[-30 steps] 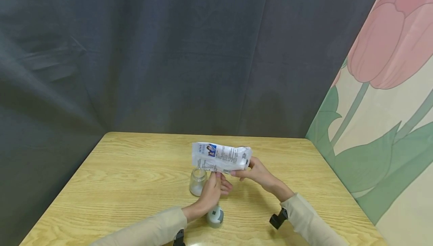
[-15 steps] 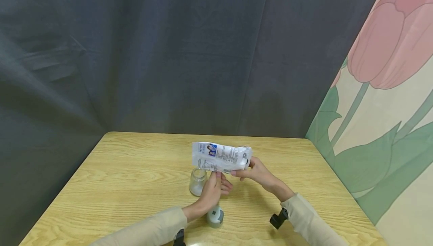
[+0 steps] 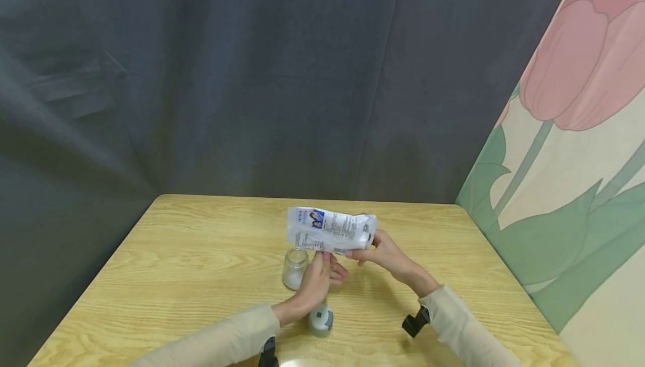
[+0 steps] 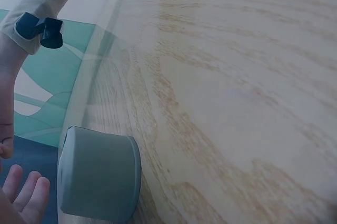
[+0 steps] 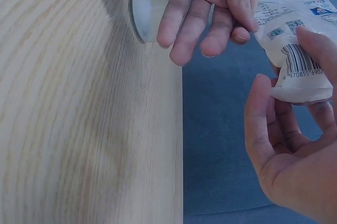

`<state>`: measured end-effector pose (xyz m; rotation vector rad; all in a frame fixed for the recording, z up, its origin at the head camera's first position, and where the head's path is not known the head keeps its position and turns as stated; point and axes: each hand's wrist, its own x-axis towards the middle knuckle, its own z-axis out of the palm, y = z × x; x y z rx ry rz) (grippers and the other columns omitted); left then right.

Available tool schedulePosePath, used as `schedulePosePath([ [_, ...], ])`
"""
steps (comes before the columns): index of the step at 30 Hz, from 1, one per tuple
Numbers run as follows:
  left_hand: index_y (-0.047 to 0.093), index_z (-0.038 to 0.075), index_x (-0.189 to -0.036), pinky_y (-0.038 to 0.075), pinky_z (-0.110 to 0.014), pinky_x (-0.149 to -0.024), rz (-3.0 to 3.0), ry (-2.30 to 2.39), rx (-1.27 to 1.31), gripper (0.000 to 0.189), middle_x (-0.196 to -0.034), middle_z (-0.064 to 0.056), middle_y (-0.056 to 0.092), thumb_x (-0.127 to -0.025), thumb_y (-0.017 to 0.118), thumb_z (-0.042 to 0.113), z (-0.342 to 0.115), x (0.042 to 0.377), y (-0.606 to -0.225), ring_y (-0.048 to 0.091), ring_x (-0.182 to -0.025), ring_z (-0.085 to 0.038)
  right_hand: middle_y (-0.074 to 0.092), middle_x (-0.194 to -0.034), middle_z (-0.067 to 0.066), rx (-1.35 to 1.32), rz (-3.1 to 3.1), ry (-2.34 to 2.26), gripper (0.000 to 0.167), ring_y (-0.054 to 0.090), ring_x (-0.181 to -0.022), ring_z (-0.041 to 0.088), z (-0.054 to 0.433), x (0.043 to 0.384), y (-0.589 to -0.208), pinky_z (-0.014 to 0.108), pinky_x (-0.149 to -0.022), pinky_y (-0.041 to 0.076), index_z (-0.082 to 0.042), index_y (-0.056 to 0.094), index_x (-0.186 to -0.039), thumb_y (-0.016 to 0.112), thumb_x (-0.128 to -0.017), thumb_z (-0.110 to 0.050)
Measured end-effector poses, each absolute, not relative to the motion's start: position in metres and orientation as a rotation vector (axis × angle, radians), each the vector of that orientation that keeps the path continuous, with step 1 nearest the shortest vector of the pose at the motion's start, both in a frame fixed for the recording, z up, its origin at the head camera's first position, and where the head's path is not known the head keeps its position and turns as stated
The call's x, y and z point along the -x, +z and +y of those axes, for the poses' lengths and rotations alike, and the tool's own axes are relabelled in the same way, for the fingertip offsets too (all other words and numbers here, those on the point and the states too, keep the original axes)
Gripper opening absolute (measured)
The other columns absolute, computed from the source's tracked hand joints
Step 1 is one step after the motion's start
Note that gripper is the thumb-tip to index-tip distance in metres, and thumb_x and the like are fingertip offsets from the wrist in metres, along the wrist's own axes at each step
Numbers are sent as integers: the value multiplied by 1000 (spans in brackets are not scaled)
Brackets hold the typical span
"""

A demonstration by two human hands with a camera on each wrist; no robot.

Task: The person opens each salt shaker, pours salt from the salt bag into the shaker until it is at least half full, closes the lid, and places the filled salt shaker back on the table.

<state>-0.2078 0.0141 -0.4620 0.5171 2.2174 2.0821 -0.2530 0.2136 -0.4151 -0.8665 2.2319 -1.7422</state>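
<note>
A white printed plastic pouch (image 3: pixel 332 230) is held on its side, its left end close above the mouth of a clear glass jar (image 3: pixel 294 269). Something white lies in the bottom of the jar. My right hand (image 3: pixel 390 258) grips the pouch's right end, near the barcode seen in the right wrist view. My left hand (image 3: pixel 314 283) pinches the pouch's lower edge between thumb and index finger; its other fingers (image 5: pixel 192 32) stretch out loosely. That hand partly covers the jar's right side. Whether anything leaves the pouch cannot be made out.
A grey-green round cap-like piece (image 3: pixel 321 321) stands on the wooden table (image 3: pixel 201 255) by my left wrist. Black wrist cameras (image 3: pixel 416 322) hang below the sleeves. A dark curtain (image 3: pixel 282 87) rises behind the table, and a tulip-printed panel (image 3: pixel 569 148) borders the right side.
The head view has shifted very slightly. The pouch sits a touch higher in it, and both hands keep the same hold on it. The jar and the cap-like piece stay in place.
</note>
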Motion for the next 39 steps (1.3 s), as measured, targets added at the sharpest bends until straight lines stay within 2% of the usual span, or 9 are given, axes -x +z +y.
schedulePosePath([
  [10,42,-1,-105,60,-33,-77,2213,2094,-500,36,-93,-15,66,-111,15,22,16,209,-462,67,-93,-43,64,-126,12,845,2238,-1741,46,59,-106,29,214,254,-415,42,-68,58,-14,56,-134,72,-91,-8],
  [22,42,-1,-105,60,-30,-77,2234,2079,-517,38,-92,-15,66,-111,14,24,16,209,-461,69,-88,-32,65,-126,10,869,2234,-1733,45,59,-106,26,214,253,-411,42,-68,58,-14,56,-133,71,-91,-6],
  [32,42,-2,-105,60,-35,-78,2208,2101,-514,35,-93,-17,66,-111,16,21,16,207,-459,67,-92,-41,65,-125,10,867,2252,-1728,44,60,-106,28,214,251,-412,44,-69,58,-13,57,-132,71,-91,-5],
  [39,42,0,-105,60,-32,-77,2226,2089,-520,36,-93,-14,66,-111,15,23,15,207,-458,69,-90,-33,65,-125,9,881,2260,-1729,43,60,-106,28,214,252,-411,43,-68,58,-14,59,-131,72,-90,-7],
])
